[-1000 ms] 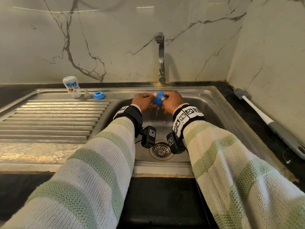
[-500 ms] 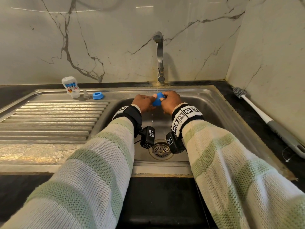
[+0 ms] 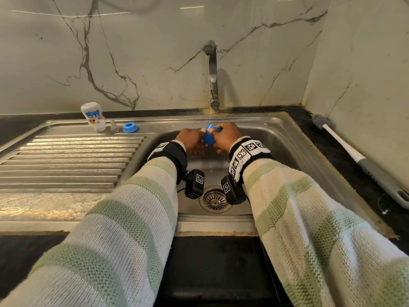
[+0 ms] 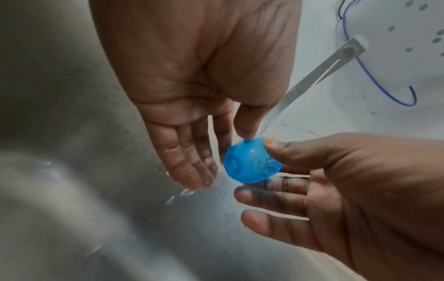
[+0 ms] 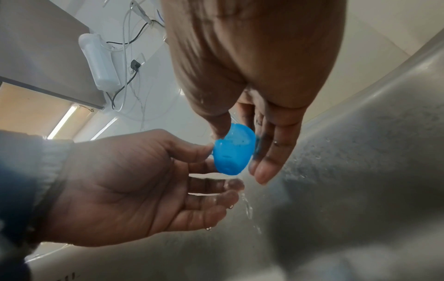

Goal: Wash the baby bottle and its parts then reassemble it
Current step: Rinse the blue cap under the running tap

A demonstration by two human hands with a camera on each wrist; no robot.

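Note:
A blue dome-shaped cap (image 3: 209,136) is held under the tap's thin water stream, over the sink basin. My left hand (image 3: 191,140) pinches it from the left with thumb and forefinger, the other fingers straight and wet. My right hand (image 3: 228,136) pinches it from the right, thumb on the rim. The left wrist view shows the cap (image 4: 252,163) with its closed end towards the camera. In the right wrist view the cap (image 5: 234,150) sits between both thumbs. The white bottle (image 3: 93,117), a clear nipple (image 3: 114,126) and a blue ring (image 3: 130,127) stand on the sink ledge, back left.
The steel tap (image 3: 212,74) rises behind the basin (image 3: 276,147), and the drain (image 3: 215,199) lies below my wrists. A ribbed draining board (image 3: 66,162) fills the left. A long bottle brush (image 3: 354,156) lies on the dark counter at the right.
The cap has been turned between my fingers under the stream. Both hands stay at the same spot over the basin.

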